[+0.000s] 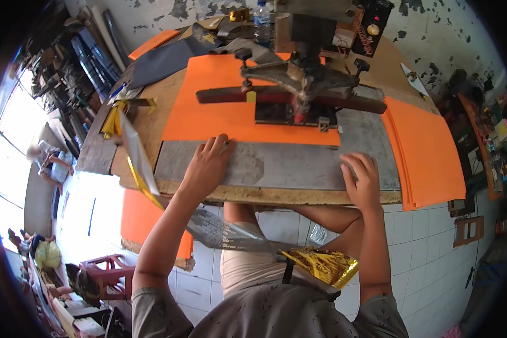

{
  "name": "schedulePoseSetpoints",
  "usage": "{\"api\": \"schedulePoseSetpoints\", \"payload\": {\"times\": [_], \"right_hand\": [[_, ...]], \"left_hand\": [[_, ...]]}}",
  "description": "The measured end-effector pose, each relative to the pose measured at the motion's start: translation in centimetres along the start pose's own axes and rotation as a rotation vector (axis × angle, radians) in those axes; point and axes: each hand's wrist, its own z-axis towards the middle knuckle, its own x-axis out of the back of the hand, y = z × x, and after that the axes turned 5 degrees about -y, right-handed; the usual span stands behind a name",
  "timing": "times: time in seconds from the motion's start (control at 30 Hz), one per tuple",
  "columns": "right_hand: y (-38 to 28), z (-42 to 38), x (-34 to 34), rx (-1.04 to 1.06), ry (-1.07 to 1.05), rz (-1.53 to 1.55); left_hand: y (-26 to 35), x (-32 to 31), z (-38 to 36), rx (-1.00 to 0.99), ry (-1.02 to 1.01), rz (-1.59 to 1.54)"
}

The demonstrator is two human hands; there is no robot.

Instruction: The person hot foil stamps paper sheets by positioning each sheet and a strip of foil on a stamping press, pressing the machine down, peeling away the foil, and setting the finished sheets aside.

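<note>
A large orange sheet [208, 101] lies on the grey metal plate [287, 166], under the head of a hot stamping press [304, 84]. My left hand [208, 163] rests at the sheet's near edge, fingers forward and touching it. My right hand [363, 177] hovers over the plate's near right part, fingers loosely bent and apart, nothing in them. A strip of gold and silver foil [138, 149] runs from the left side of the table, passes beneath my left forearm and ends as crumpled gold foil [327, 267] on my lap.
Stacked orange sheets [425, 158] overhang the table's right edge. More orange sheets [143, 219] sit below at left. A water bottle [261, 22] and dark sheets [166, 62] stand at the back. A red plastic stool [107, 276] is on the floor; another person [50, 160] sits far left.
</note>
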Motion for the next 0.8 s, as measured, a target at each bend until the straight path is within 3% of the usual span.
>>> {"api": "schedulePoseSetpoints", "payload": {"times": [0.07, 0.13, 0.2, 0.33, 0.4, 0.43, 0.53, 0.6, 0.63, 0.67, 0.77, 0.8], "right_hand": [[-3.4, -2.7, -0.3, 0.113, 0.075, 0.085], [-7.3, -6.0, -1.8, 0.103, -0.191, 0.396], [-9.9, -9.5, -5.8, 0.032, -0.493, 0.424], [-10.1, -15.8, -12.1, 0.069, -0.603, 0.297], [-9.8, -17.2, -12.7, 0.025, -0.778, 0.255], [-9.6, -17.6, -12.5, -0.001, -0.770, 0.276], [-8.4, -17.8, -9.5, -0.096, -0.758, 0.392], [-8.6, -16.7, -4.4, -0.191, -0.754, 0.558], [-7.7, -16.8, -2.4, -0.210, -0.811, 0.493], [-6.8, -17.2, -0.4, -0.232, -0.866, 0.426], [-6.3, -18.2, 5.4, -0.479, -0.742, 0.710], [-6.0, -18.0, 7.0, -0.480, -0.734, 0.680]], "left_hand": [[0.2, 0.4, -2.0, 0.098, 0.046, -0.188], [0.6, 1.3, -4.9, 0.216, 0.143, -0.408], [1.1, 1.1, -9.5, 0.303, 0.332, -0.358], [3.5, -2.8, -17.9, 0.641, 0.732, -0.240], [4.7, -6.0, -20.9, 0.813, 0.717, -0.333], [5.1, -6.8, -21.9, 0.897, 0.713, -0.378], [5.9, -7.9, -24.4, 0.926, 0.692, -0.836], [5.3, -7.3, -25.1, 0.784, 0.807, -0.964], [5.2, -6.8, -25.2, 0.708, 0.860, -1.029], [5.2, -5.5, -24.3, 0.678, 0.863, -1.018], [3.4, -2.2, -22.4, 0.537, 0.784, -0.758], [2.0, -1.3, -21.5, 0.495, 0.758, -0.662]]}}
